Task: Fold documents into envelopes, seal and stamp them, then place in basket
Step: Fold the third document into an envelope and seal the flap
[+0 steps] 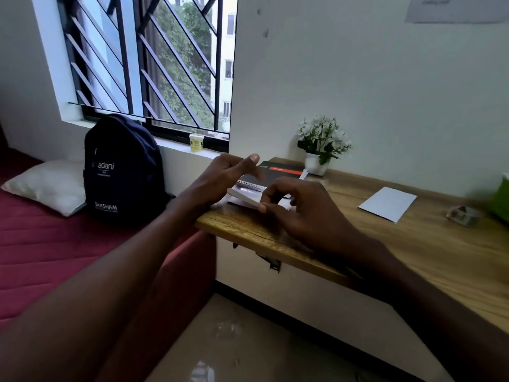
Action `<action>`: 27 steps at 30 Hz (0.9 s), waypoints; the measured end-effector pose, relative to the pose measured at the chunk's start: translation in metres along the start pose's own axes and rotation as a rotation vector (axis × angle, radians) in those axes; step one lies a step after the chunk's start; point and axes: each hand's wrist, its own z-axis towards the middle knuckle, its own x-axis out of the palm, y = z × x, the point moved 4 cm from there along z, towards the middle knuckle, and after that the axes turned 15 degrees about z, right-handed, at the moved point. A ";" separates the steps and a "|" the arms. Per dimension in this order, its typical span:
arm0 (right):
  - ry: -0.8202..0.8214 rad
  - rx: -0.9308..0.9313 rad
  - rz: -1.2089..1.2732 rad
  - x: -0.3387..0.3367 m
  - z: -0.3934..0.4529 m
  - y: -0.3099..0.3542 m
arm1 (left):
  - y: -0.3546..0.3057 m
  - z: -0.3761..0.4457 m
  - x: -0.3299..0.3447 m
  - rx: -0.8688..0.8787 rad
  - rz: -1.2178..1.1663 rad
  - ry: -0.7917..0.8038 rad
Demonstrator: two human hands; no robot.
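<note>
A black spiral notebook with a red label lies at the left end of the wooden desk, on top of white papers. My left hand hovers over the notebook's left edge, fingers spread, holding nothing. My right hand rests on the desk in front of the notebook, its fingertips pinched at the white papers' edge; the grip is partly hidden. A white envelope lies flat further right on the desk. A green basket shows blurred at the right edge.
A small roll of tape sits near the basket. A potted white-flowered plant stands against the wall. A dark backpack and pillow lie on the red bed at left. A yellow jar stands on the window sill.
</note>
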 end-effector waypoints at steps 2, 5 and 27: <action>-0.010 -0.037 0.033 -0.005 -0.007 0.009 | -0.003 -0.002 -0.001 -0.002 -0.016 -0.002; -0.047 -0.070 0.089 -0.016 -0.020 0.023 | -0.008 -0.004 0.000 0.018 -0.008 -0.023; -0.717 0.188 0.937 -0.182 -0.050 -0.014 | -0.185 0.051 0.126 -0.072 -0.666 0.778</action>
